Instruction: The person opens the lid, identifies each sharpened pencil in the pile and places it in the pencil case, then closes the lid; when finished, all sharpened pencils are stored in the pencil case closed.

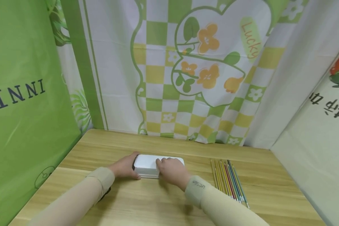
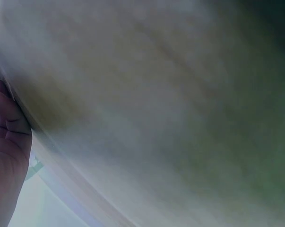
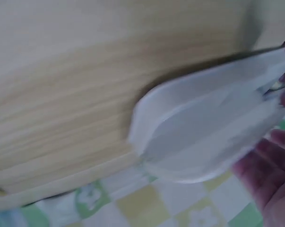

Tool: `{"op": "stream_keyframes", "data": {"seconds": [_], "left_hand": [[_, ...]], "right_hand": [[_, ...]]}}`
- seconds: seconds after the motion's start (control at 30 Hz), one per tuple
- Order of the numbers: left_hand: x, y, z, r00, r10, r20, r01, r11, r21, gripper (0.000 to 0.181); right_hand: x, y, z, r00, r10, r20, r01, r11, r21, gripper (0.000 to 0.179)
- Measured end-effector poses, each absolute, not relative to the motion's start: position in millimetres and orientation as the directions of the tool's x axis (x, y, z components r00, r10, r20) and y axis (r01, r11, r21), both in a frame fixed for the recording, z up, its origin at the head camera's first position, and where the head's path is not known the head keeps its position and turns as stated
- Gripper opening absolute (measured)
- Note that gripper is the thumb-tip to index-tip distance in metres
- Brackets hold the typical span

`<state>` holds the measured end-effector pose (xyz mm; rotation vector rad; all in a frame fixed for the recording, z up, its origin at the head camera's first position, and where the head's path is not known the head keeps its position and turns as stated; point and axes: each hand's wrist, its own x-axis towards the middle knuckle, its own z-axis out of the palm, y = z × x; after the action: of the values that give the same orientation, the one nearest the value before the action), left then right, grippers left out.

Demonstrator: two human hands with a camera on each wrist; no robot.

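Observation:
A white oblong box (image 1: pixel 148 161) with rounded corners, a seam line round its side and a dark left end lies on the wooden table. My left hand (image 1: pixel 126 166) grips its left end, thumb at the front and fingers at the back. Bent fingers of my right hand (image 1: pixel 173 171) hold the box over its top and front edge, right of the middle. In the right wrist view the rounded end of the white box (image 3: pixel 194 127) shows blurred, with hands at the right edge. The left wrist view shows only my left hand (image 2: pixel 10 142) against a thin edge; its grip is mostly hidden.
Several coloured pencils (image 1: pixel 228 180) lie side by side on the table (image 1: pixel 147 204), right of the box. A patterned curtain (image 1: pixel 197 103) hangs behind the table's far edge. Green cloth (image 1: pixel 25 131) stands at the left, a pale printed cloth (image 1: pixel 313 141) at the right.

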<state>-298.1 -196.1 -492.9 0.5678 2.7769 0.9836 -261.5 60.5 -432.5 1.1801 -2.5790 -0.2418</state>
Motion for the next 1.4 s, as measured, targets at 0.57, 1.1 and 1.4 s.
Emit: {"op": "stream_keyframes", "data": {"seconds": [0.57,1.1,1.4], "left_hand": [[-294,-189,-490,-0.922,0.387,0.001,0.300,0.711,0.636,0.099],[-291,-189,-490,-0.919,0.393,-0.017,0.289,0.704,0.649,0.093],[-292,-193,-492,-0.918,0.397,-0.001,0.304,0.704,0.642,0.093]], "right_hand": [[-305,73,-414,-0.697,-0.557,0.451,-0.562,0.816,0.139,0.016],[-330,61,-416,-0.863,-0.333,0.381,-0.380,0.923,-0.055,0.022],[-336,59,-419,-0.867,-0.332,0.371,-0.374,0.926,-0.045,0.022]]}}
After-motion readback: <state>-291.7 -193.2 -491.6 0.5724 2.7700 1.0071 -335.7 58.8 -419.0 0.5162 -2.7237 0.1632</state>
